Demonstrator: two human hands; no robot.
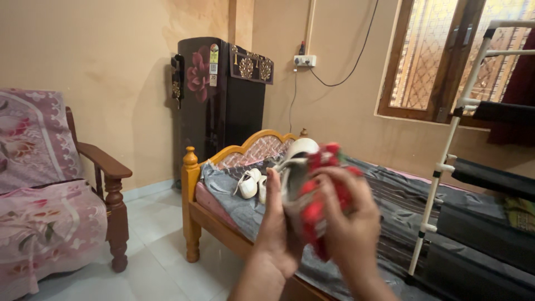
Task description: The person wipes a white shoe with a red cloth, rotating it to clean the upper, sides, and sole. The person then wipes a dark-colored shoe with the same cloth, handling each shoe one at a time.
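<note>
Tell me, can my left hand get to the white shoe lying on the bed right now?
Probably not yet: the left hand is pressed against the shoe and red cloth, though nothing blocks the white shoe beyond.

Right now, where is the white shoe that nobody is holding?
In the head view the loose white shoe lies on the grey bedcover near the wooden headboard, left of the person's left hand, in front of the dark fridge.

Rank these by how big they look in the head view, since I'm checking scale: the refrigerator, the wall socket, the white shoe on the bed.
1. refrigerator
2. white shoe
3. wall socket
The socket hangs farther back, so its true size is unsure.
</note>
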